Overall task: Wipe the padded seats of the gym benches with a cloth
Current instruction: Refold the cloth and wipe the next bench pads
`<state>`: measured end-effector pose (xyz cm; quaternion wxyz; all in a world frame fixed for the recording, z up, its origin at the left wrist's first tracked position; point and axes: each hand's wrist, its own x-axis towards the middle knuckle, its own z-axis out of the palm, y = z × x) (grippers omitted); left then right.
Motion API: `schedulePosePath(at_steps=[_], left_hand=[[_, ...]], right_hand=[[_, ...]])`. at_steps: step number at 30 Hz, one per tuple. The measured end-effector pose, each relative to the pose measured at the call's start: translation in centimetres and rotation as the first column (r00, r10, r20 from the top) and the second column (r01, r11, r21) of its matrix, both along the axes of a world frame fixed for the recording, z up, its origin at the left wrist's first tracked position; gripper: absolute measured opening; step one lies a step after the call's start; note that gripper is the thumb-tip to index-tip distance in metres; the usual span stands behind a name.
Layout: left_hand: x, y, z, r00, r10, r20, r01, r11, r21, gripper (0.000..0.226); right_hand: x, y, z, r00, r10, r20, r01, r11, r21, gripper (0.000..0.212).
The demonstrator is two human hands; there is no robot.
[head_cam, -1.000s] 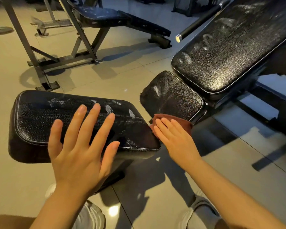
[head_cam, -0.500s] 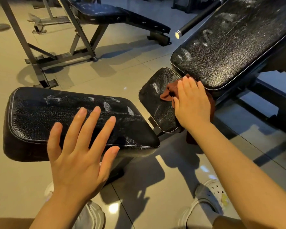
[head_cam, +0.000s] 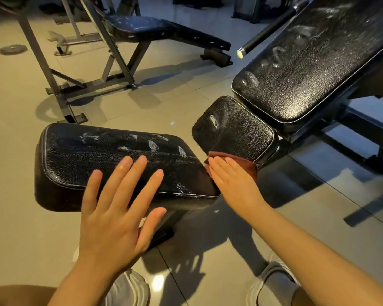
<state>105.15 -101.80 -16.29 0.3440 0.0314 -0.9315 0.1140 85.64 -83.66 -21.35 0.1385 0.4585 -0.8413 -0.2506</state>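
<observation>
A small black padded seat sits at the low end of an inclined bench, below its long dusty back pad. My right hand lies flat with straight fingers on a brown cloth at the seat's near edge. The seat still shows a pale smear near its far left. A second black pad with white smudges stands to the left. My left hand hovers open over its near side, fingers spread, holding nothing.
Another bench on a grey metal frame stands farther back on the tiled floor. A dark bar with a pale end cap points in from the upper right. A weight plate lies at far left. My shoes show at the bottom.
My right hand with the cloth went up the small seat to its far edge, then slid back down to the near edge. My left hand stayed hovering in place.
</observation>
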Motion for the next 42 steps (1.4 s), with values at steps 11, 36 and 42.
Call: schedulePosePath(at_steps=[11, 36, 42], left_hand=[[2.7, -1.3, 0.9, 0.966, -0.008, -0.257, 0.053, 0.984, 0.168, 0.039], [3.0, -2.7, 1.9, 0.972, 0.153, -0.181, 0.084, 0.493, 0.866, 0.077], [3.9, -3.1, 2.4, 0.957, 0.057, -0.286, 0.27, 0.199, 0.942, 0.081]], right_hand=[[5.0, 3.9, 2.3, 0.862, 0.012, 0.507, 0.322, 0.759, -0.565, 0.041], [6.6, -8.4, 2.2, 0.565, 0.259, 0.783, 0.629, 0.479, -0.612, 0.051], [14.2, -13.8, 7.2, 0.643, 0.502, 0.579, 0.419, 0.402, -0.814, 0.053]])
